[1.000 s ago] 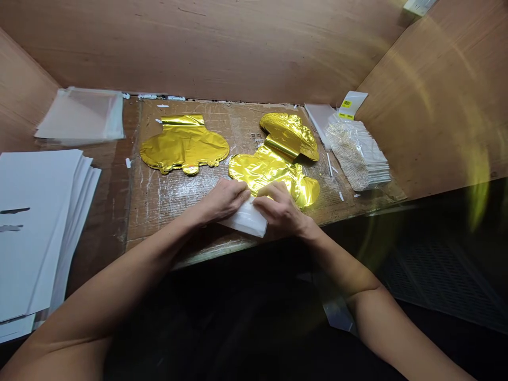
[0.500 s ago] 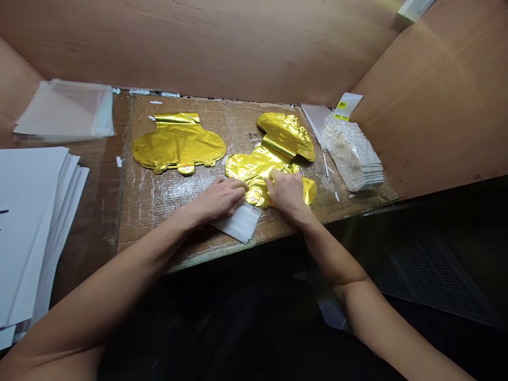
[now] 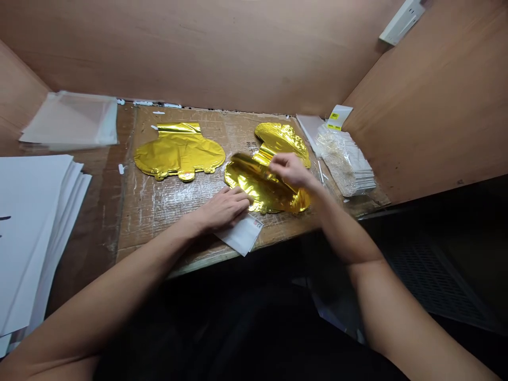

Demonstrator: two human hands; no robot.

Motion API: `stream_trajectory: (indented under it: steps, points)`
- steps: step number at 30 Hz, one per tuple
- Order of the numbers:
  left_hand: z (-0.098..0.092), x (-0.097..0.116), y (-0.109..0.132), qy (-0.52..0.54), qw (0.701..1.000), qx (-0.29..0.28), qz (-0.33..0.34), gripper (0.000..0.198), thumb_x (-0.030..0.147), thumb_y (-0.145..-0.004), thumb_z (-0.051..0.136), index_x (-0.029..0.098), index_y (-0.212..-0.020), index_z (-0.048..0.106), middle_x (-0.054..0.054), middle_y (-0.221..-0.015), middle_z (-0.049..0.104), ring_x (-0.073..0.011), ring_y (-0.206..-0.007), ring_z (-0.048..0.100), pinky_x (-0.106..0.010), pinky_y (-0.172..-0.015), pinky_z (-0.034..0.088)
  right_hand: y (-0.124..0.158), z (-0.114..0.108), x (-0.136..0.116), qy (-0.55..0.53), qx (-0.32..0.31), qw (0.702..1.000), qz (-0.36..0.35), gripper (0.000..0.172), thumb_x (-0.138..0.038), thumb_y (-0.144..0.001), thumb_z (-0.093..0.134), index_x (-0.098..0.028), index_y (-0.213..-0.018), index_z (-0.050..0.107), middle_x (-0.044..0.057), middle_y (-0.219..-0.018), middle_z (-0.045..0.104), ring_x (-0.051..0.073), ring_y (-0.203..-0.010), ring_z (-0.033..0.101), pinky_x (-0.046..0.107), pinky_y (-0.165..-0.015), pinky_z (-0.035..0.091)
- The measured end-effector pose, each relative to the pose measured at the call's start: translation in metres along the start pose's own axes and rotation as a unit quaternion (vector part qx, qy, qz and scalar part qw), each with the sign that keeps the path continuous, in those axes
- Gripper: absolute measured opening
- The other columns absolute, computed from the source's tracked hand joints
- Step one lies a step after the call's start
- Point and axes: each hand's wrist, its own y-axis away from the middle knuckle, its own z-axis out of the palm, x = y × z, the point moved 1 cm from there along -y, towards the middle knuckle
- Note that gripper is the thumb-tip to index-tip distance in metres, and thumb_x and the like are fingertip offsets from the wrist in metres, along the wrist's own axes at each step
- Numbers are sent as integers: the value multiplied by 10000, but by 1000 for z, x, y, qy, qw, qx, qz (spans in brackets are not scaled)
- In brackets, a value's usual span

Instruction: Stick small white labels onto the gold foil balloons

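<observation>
Plywood panels box in the surface [image 3: 97, 238]: a back wall [image 3: 178, 53], a left wall [image 3: 19, 95] and a right wall [image 3: 436, 116] that meet at the far corners. A white socket [image 3: 402, 22] sits high on the right wall. Cardboard [image 3: 159, 248] covers the surface's middle. Beyond the front edge lies darkness, with a mesh grille [image 3: 432, 280] at lower right.

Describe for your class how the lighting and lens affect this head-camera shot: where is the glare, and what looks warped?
In the head view, the gold foil balloon beneath the right hand glares brightest; wide-angle distortion stretches the left forearm and bows the plywood panels; below the bench edge sits deep shadow.
</observation>
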Motion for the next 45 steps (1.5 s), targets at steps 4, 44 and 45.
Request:
stream_trajectory:
  steps: [4,44,45]
  points:
    - [-3,-4,-1,12,999,27,-18,259,304,-1099,452,214,-1009,678,-102,-1153,753,-270,-1052,622,-431,-895,421,-28,-77,13,180,210,955,109,162,-89,-934,657,-114,-774,663,129,-846,667,199,-852,581,373,-816,406]
    - [-11,0,-5,56,992,32,-105,318,299,-1038,455,199,-754,557,-44,-737,630,-178,-677,491,-329,-725,355,107,65,-35,-79,-48,991,-94,214,-270,-1050,588,-188,-1121,772,31,-949,785,167,-835,684,285,-796,507]
    - [-11,0,-5,57,992,33,-106,319,299,-1036,459,200,-747,549,-42,-729,621,-176,-669,483,-329,-718,351,107,65,-36,-70,-54,991,-105,208,-267,-1058,581,-189,-1103,769,34,-960,786,166,-841,680,285,-800,502]
